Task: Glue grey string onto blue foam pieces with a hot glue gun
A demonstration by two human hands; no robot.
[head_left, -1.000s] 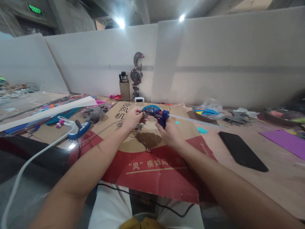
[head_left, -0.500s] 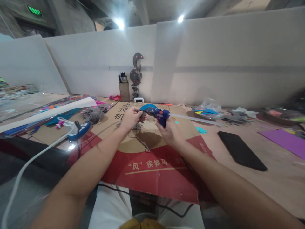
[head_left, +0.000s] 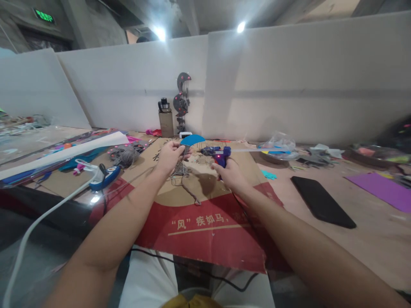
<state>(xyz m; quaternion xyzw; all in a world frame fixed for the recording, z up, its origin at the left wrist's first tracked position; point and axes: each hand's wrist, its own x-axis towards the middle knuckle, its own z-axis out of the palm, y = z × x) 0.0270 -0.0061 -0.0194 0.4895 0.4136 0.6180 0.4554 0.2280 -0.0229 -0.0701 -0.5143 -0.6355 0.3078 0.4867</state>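
Note:
My right hand (head_left: 231, 173) is wrapped round the grip of a blue glue gun (head_left: 220, 155), whose small red light glows. A long clear glue stick (head_left: 247, 150) sticks out of its back end, and its nozzle points left. My left hand (head_left: 170, 157) pinches a blue curved piece (head_left: 193, 140) together with some grey yarn. The nozzle is just right of my left fingertips; whether it touches the piece I cannot tell. Loose grey yarn (head_left: 181, 171) hangs and lies below my left hand on the printed cardboard (head_left: 205, 246).
A black phone (head_left: 323, 202) and a purple sheet (head_left: 380, 190) lie at right. On the left are a power strip (head_left: 105, 177) with a white cable and a grey yarn bundle (head_left: 126, 155). Behind stand a bottle (head_left: 166, 122) and a grey crescent hanging (head_left: 182, 100) against the white panel.
The glue gun has turned and drawn slightly right, away from my left fingers. My left hand has shifted a little left and tilted the blue piece up, so more of it shows.

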